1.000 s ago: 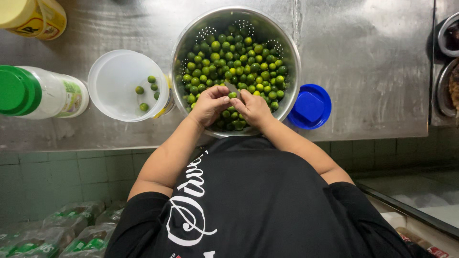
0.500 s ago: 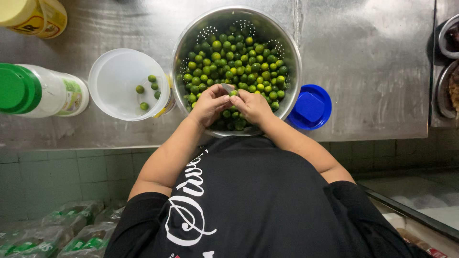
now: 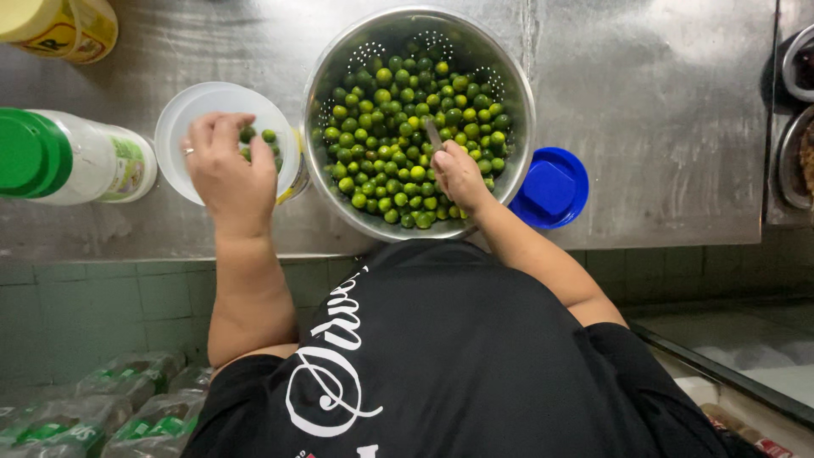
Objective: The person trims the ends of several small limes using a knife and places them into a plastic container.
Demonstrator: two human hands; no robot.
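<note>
We are standing at a steel counter [image 3: 661,127], facing a metal colander [image 3: 509,85] heaped with small green citrus fruits [image 3: 398,144]. Our right hand [image 3: 458,174] is clenching a small knife [image 3: 433,134] among them. Our left hand [image 3: 222,165] is hovering with loosened fingers over a white plastic tub [image 3: 182,127] holding several fruits. A green-capped bottle [image 3: 68,157] with a pale label is lying left; a blue lid [image 3: 551,187] is sitting right.

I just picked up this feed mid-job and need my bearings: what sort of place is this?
Probably a commercial kitchen prep area. The steel counter holds a big metal colander of small green citrus fruits, metal pans sit at the right edge, and the wall below is tiled.
</note>
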